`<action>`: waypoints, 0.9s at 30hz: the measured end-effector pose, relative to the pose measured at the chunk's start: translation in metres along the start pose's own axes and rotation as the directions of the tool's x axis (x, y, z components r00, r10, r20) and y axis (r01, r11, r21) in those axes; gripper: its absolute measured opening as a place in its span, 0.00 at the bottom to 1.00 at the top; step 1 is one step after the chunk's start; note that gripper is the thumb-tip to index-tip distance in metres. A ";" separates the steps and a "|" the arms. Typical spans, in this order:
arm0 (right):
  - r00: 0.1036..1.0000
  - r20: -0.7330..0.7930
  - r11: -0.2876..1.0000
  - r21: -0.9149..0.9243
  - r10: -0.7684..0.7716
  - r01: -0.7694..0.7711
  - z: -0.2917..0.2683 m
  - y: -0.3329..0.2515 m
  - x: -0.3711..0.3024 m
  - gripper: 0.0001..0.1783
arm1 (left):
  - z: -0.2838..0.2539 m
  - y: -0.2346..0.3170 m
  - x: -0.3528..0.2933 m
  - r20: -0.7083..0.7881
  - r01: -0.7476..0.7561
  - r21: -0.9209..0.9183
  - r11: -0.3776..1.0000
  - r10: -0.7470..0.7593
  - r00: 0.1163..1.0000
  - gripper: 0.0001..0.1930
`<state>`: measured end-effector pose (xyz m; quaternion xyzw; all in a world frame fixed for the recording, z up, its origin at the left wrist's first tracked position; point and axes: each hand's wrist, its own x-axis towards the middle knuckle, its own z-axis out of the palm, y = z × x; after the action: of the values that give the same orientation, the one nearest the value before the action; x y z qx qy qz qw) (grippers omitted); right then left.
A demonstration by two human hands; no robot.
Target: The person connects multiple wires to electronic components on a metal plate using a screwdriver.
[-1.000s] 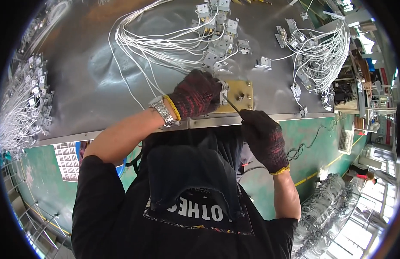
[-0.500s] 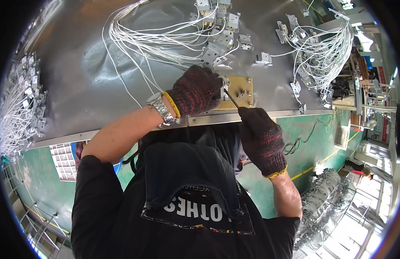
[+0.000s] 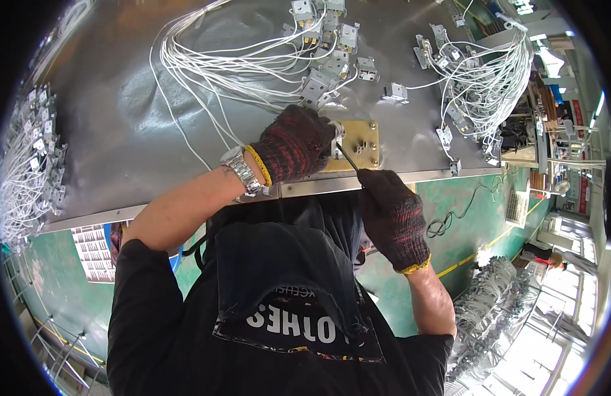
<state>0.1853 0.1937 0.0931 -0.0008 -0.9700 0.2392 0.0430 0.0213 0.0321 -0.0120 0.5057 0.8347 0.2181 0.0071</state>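
Note:
My left hand [image 3: 293, 144], in a dark red and black knit glove, is closed at the left side of a brass-coloured plate [image 3: 366, 136] by the bench edge. Its fingertips press on a small silvery metal part [image 3: 338, 131]; how far they wrap it is hidden. From the right, my gloved right hand [image 3: 394, 218] grips a thin dark rod-shaped tool [image 3: 347, 156], slanted up and left. Its tip meets the metal part, and any handle is hidden in the glove. Several pins and screws stand up from the plate.
Beyond my left hand lie white wires [image 3: 233, 56] ending in metal switch-like pieces [image 3: 316, 86]. More wired bundles lie at the right [image 3: 490, 86] and far left [image 3: 34, 158] of the metal bench [image 3: 140, 158]. Its front edge [image 3: 318, 186] runs close to my body.
The view has shifted slightly, so the bench and both hands sit a little farther left. Both hands keep their hold, and the rod stays against the metal part.

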 end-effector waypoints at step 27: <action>0.991 0.058 0.913 0.384 0.123 -0.136 -0.001 0.028 -0.011 0.22 | 0.002 -0.006 -0.013 -0.090 -0.065 -0.021 0.998 0.063 0.994 0.27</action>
<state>0.1957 0.2187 0.0799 -0.0526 -0.9020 0.4283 0.0104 0.0234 0.0197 -0.0185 0.5217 0.8150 0.2503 -0.0313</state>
